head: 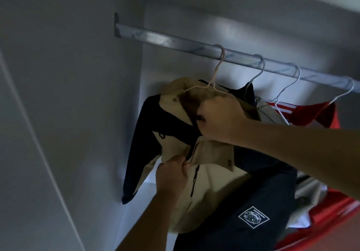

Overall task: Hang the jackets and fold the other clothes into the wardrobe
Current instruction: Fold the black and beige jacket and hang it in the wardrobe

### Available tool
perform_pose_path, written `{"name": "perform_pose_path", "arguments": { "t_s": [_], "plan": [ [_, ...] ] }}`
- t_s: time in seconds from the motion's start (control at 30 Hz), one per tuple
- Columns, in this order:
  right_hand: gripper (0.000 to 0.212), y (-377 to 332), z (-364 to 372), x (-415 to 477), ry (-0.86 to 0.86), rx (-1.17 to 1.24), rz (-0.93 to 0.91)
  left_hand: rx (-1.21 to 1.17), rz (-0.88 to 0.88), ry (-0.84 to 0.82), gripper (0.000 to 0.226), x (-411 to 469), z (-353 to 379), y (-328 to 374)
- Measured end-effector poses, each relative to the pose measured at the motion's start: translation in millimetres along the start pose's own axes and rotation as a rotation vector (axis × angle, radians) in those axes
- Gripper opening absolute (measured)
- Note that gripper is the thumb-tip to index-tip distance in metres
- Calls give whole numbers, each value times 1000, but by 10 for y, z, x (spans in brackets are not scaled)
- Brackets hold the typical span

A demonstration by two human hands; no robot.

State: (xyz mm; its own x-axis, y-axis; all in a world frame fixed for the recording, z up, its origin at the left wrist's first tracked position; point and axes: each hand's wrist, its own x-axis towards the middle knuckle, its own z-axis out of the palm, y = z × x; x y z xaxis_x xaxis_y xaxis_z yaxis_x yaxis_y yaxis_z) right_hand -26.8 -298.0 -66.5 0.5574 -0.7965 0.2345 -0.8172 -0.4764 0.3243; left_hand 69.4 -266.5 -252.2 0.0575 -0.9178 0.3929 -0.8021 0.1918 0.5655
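Jacket (212,192) in beige and navy, inside the wardrobe (78,94), leftmost garment in the row and near the left side wall. Fills the middle and lower right of the view, front turned toward the camera, one navy sleeve (136,143) drooping along the wall.

Above it, the rail (175,45): a grey metal bar, fixed to a bracket on the left wall, slanting down toward the right edge, faint lettering along its length.

Just beside the jacket on the right, a red garment (315,114) with white stripes, partly hidden behind the navy shoulder. More red and white cloth bunched lower right, too tangled to tell apart.

Right hand (220,120) up near the collar, fingers curled into the jacket's front edge, grasping it. Left hand (171,174) lower down, pinching the beige fabric beside the front opening.

Pale wire hanger (218,69) hooked over the rail, shoulders tucked into the jacket's collar. Three more wire hangers (290,87) hooked further right.

On the navy panel low down, a white diamond patch (253,216), print too small to read. Beside the left hand, a dark pocket zip (194,180).
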Motion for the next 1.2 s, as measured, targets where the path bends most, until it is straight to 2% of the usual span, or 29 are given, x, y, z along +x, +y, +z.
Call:
{"name": "perform_pose_path", "arguments": {
  "t_s": [0.1,0.2,0.33,0.47,0.53,0.63,0.67,0.77,0.83,0.87,0.9,0.93,1.0,1.07,1.13,1.2],
  "plan": [
    [34,52,-233,26,4,47,35,-48,-85,-38,36,-40,109,-102],
    [31,106,-400,62,43,3,24,-76,-185,-124,37,-38,110,-103],
    [23,188,-566,131,183,66,71,-71,-237,-142,33,-10,27,-89],
    [26,248,-530,105,99,142,66,-131,-201,-235,17,-4,25,-173],
    [26,276,-485,100,60,232,89,-275,-135,-205,14,24,-33,-172],
    [22,294,-424,116,56,360,108,-476,-3,-144,41,153,-174,-34],
    [22,292,-398,107,34,403,117,-502,9,-87,42,207,-227,51],
    [24,363,-315,-28,16,514,174,-673,-117,126,16,450,-350,206],
    [36,526,-251,-153,102,497,274,-728,-276,107,25,650,-418,159],
    [42,596,-197,-224,111,501,384,-705,-344,63,32,740,-440,114],
    [46,626,-148,-287,76,565,516,-666,-400,28,37,813,-455,76],
    [46,598,-97,-342,-15,728,664,-627,-424,29,38,872,-452,56],
    [36,462,24,-425,-265,1173,843,-600,-395,152,32,950,-486,116],
    [32,332,75,-477,-405,1351,761,-633,-342,248,16,950,-573,238],
    [32,318,129,-486,-383,1432,610,-626,-263,169,3,914,-683,371],
    [28,375,196,-478,-314,1411,556,-651,-191,52,8,876,-760,451]
  ]
}}
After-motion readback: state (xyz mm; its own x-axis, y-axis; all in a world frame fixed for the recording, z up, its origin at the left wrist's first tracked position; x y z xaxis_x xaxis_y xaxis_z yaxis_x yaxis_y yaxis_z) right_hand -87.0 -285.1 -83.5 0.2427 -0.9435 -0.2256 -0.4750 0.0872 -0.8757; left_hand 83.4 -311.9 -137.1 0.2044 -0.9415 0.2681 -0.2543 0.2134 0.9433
